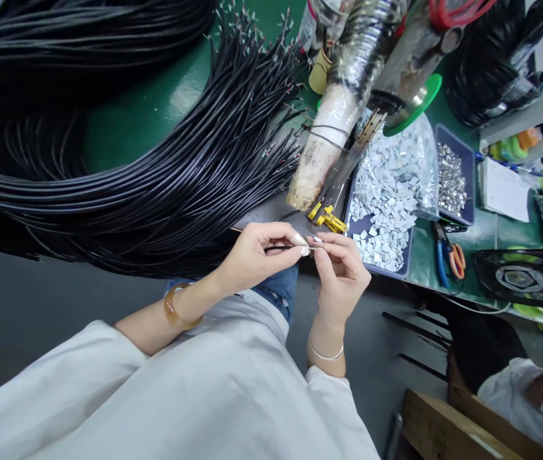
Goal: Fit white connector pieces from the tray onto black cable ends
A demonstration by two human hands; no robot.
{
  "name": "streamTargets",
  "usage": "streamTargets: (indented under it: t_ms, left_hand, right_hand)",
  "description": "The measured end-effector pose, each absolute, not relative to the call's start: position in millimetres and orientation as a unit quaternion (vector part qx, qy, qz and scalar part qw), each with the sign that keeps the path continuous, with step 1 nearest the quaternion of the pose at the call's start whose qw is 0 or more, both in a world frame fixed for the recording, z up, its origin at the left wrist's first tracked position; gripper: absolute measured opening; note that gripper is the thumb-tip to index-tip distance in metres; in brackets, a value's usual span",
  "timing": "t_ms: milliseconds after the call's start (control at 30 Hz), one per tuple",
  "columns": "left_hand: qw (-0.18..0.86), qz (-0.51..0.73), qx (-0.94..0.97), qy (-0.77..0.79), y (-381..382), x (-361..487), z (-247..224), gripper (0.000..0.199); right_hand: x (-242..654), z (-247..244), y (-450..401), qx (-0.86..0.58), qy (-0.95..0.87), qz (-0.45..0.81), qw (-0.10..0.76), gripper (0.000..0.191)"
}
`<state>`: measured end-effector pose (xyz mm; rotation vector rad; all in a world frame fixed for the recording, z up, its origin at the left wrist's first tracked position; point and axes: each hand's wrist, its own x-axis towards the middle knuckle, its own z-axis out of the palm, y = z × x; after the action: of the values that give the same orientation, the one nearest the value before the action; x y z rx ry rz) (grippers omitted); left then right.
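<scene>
My left hand (266,250) is closed in a pinch on a thin black cable (278,247), close to its end. Fingertips of my right hand (341,268) meet it there, pinched on the cable's thin wire end. A small white piece (305,251) shows between the two hands; its kind is too small to make out. Both hands are above my lap, at the bench edge. Just beyond them lies a yellow-handled tool (328,218), under a white tube-shaped duct (319,150). Near my right hand is a tray (408,260) of small white connector-like pieces (386,191).
A large bundle of black cables (180,172) covers the left bench. To the right are a bin of small metal parts (452,179), pliers (441,255), orange-handled scissors (457,260), a notepad (506,188) and a black fan (525,278). Another person's sleeve (511,390) and cardboard boxes (444,428) are lower right.
</scene>
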<state>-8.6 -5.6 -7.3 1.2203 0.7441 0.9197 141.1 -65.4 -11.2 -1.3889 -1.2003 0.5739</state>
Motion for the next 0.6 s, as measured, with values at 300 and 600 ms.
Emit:
streamTargets:
  t_ms: [300,600]
  left_hand:
    - [0.504,0.412,0.689,0.319,-10,-12,-8,0.013]
    - [0.786,0.328,0.43,0.301,-15,-4,-3,0.025]
  right_hand:
    - [138,-11,-69,-0.599,-0.606,0.104,0.513,0.012]
    - [143,-12,-70,-0.555,-0.594,0.159,0.56,0.009]
